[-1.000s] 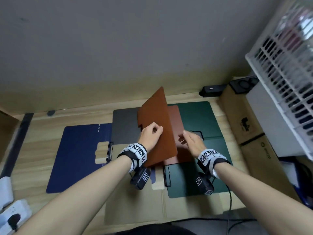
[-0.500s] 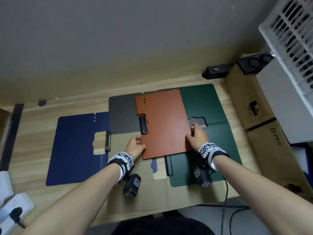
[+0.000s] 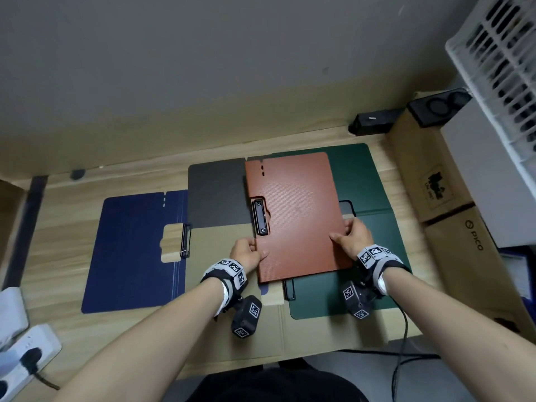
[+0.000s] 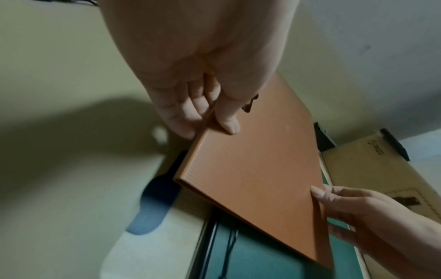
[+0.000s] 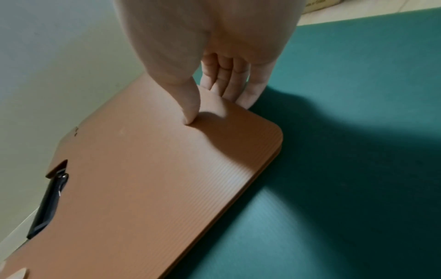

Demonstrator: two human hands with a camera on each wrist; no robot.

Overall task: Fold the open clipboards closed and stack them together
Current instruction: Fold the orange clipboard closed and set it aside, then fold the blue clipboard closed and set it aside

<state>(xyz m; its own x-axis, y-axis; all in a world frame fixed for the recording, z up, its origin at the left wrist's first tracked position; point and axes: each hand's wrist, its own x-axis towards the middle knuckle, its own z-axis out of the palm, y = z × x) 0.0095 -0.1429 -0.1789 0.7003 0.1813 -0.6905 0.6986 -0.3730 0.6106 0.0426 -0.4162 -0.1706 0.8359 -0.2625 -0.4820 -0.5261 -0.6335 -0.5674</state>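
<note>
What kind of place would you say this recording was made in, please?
Probably a makeshift office or storage corner: folding clipboards lie open on a wooden floor against a plain wall, with cardboard boxes, a white plastic crate and a power strip around.

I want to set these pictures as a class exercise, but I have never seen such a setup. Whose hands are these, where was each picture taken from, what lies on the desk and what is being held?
There is no machine: a person works with bare hands and wears three cameras. One picture comes from the head, looking down; the other two come from the wrists, looking along the fingers. The patterned bands are the wrist camera mounts. On the wooden desk lie open folding clipboards: a blue one, a dark grey one and a green one. On top of them is the brown clipboard, already folded closed. The left hand pinches its left edge, thumb on top. The right hand grips its right edge the same way.
</note>
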